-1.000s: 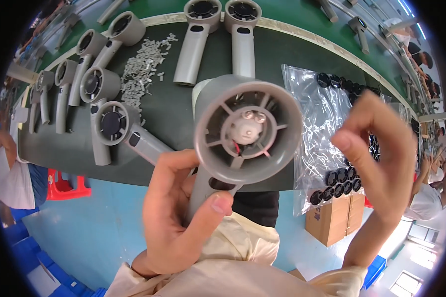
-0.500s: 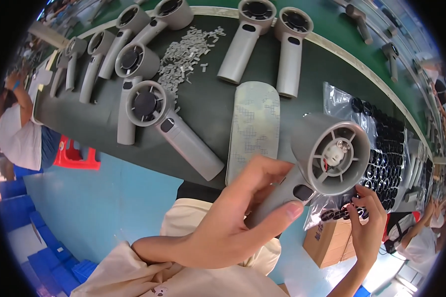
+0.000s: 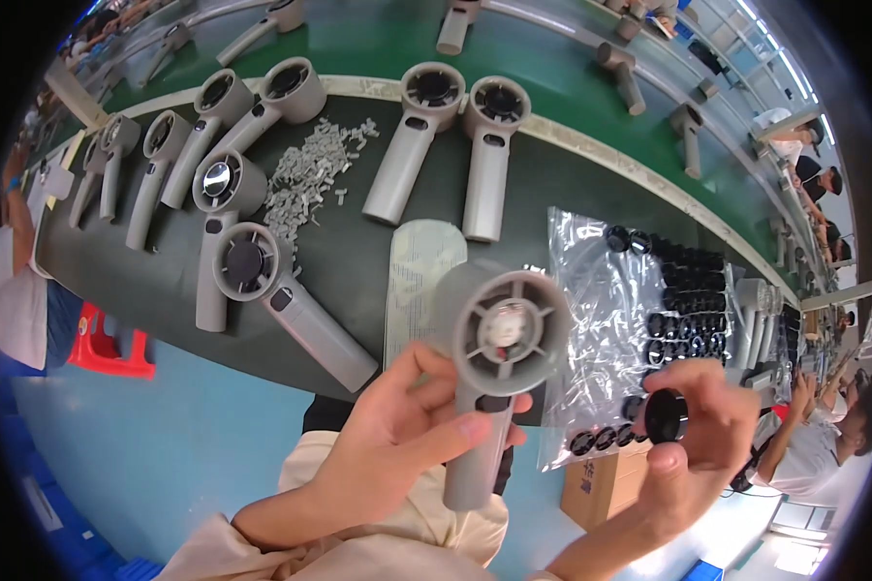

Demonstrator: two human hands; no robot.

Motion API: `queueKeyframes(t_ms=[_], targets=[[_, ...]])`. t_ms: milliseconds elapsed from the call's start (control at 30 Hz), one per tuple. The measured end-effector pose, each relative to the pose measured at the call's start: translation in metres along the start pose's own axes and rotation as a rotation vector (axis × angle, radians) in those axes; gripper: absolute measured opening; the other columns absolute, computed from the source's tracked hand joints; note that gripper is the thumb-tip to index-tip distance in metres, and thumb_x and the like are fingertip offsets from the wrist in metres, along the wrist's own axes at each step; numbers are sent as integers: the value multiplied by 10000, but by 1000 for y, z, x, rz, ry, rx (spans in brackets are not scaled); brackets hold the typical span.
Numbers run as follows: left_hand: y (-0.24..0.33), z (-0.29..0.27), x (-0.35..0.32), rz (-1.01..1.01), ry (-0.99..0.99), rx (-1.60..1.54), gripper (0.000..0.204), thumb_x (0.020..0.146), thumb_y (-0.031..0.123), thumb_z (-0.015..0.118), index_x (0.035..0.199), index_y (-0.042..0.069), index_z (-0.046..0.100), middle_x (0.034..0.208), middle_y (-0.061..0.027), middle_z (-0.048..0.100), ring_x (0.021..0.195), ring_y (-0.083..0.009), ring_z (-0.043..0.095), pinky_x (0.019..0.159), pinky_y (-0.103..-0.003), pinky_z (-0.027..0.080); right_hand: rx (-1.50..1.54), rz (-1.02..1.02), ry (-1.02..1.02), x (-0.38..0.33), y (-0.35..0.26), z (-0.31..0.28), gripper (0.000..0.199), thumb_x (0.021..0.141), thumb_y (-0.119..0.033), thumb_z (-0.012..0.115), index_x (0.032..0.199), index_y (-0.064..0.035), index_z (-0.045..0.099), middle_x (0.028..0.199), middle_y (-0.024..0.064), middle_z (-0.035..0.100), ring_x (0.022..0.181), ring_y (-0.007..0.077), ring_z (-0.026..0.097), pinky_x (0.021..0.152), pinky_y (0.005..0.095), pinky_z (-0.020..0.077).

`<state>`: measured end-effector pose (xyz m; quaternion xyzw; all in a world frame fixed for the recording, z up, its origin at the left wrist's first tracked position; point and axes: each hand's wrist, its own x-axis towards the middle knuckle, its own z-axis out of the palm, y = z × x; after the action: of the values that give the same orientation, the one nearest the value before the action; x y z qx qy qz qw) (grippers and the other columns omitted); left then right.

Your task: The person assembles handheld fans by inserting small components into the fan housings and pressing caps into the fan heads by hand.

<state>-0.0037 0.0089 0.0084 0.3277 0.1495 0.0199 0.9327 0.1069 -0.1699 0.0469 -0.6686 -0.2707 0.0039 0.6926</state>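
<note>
Dark green showed across the table (image 3: 354, 257), its near edge running under the person's forearms. Clear plastic, a bag (image 3: 601, 329), covered the stretch toward the right end, with rows of black caps (image 3: 688, 334) on or inside it; which, I could not tell. Other fans (image 3: 247, 266) lay toward the left end and along the far edge, and a pale pad (image 3: 426, 257) reached toward the near edge.

Over that edge, just right of the pad, hung the fan (image 3: 494, 380), head up and facing the camera. The left hand (image 3: 383, 426) had its grip clamped round the handle, thumb across the front.

What had just changed was at the right hand (image 3: 707, 426): half a second earlier it was down by the bag's near corner; now it was raised, its grip pinched on a single cap (image 3: 666, 416). Both hands were therefore loaded, with fan and cap near each other but apart. The fan's pale hub (image 3: 506, 327) was uncovered, a speck of red below its middle; the cap, by my judgement, had not been fitted.
</note>
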Motion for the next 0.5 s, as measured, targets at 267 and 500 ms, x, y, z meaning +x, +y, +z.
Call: queueKeyframes(t_ms=[267, 500], targets=[[17, -9, 0, 81, 7, -47, 758, 723, -104, 689, 1311, 66, 242, 1180, -186, 538, 1003, -253, 607, 871, -383, 499, 371, -118, -263, 14, 8, 23, 454, 674, -103, 788, 1032, 12, 533, 1039, 314, 492, 690, 293, 611, 572, 310, 549], [18, -4, -17, 235, -127, 117, 895, 695, -95, 733, 1371, 92, 176, 1201, -186, 525, 1029, -226, 589, 842, -341, 501, 185, -137, -171, 12, 1, 44, 515, 620, -144, 838, 1015, -5, 538, 960, 242, 550, 709, 248, 618, 593, 263, 548]])
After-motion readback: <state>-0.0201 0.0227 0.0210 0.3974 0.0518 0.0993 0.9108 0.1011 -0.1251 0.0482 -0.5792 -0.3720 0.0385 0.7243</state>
